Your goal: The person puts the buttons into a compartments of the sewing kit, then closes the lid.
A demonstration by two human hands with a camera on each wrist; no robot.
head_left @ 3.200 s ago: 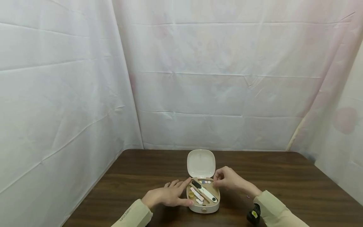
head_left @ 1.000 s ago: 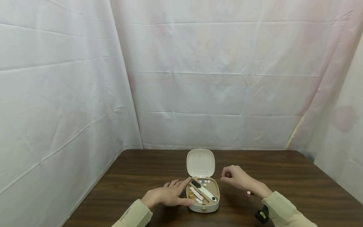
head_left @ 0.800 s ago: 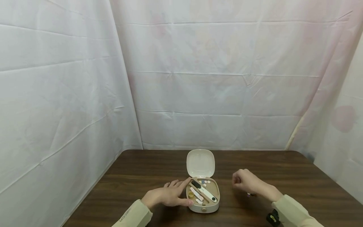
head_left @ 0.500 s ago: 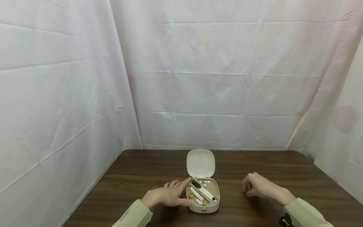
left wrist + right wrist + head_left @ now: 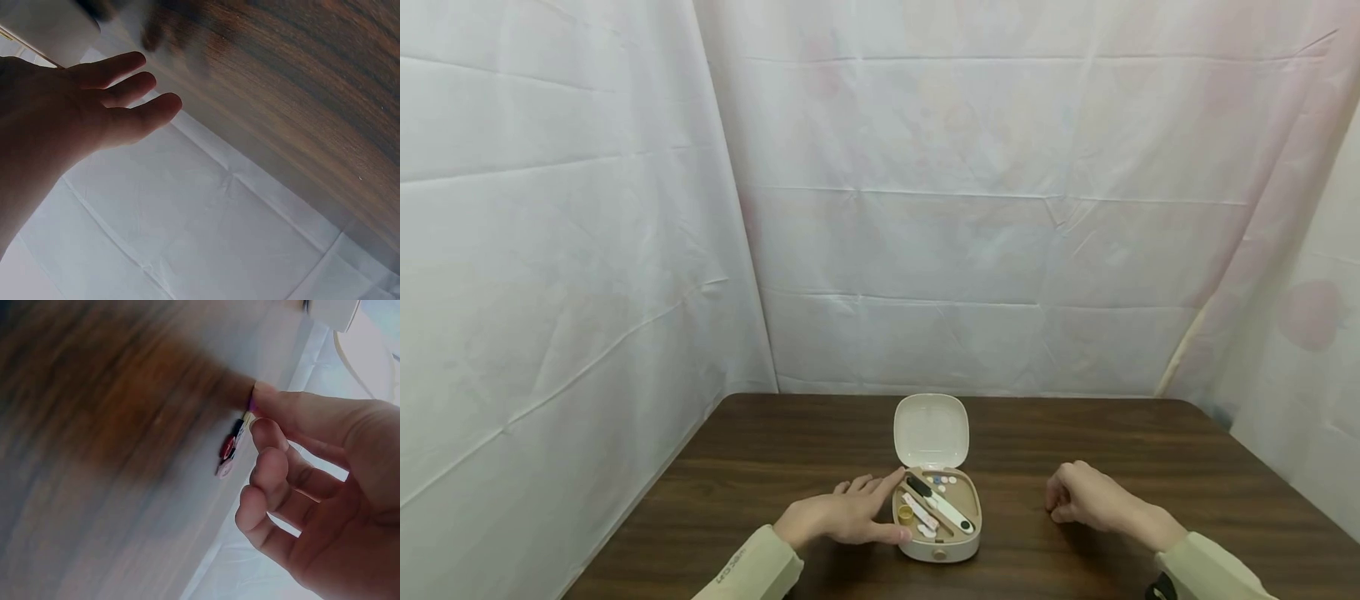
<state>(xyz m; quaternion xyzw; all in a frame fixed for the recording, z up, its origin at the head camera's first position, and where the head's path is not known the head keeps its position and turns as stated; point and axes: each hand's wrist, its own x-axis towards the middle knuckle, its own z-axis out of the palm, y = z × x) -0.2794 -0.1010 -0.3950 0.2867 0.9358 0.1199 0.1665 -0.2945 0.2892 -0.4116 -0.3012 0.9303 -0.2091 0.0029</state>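
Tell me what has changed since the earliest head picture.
The right hand has moved from the box's right edge further right and slightly nearer the person. Its fingers are now at a purple button; whether they grip it is unclear. One more white button shows in the box. The left hand, box and raised lid stayed put.

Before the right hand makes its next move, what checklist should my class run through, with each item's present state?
1. Lid raised: ok.
2. Left hand touching the box: ok.
3. Right hand down beside the loose buttons: ok.
4. Small purple thing firmly pinched: cannot tell.
5. All buttons inside the box: not ok, some lie on the table.
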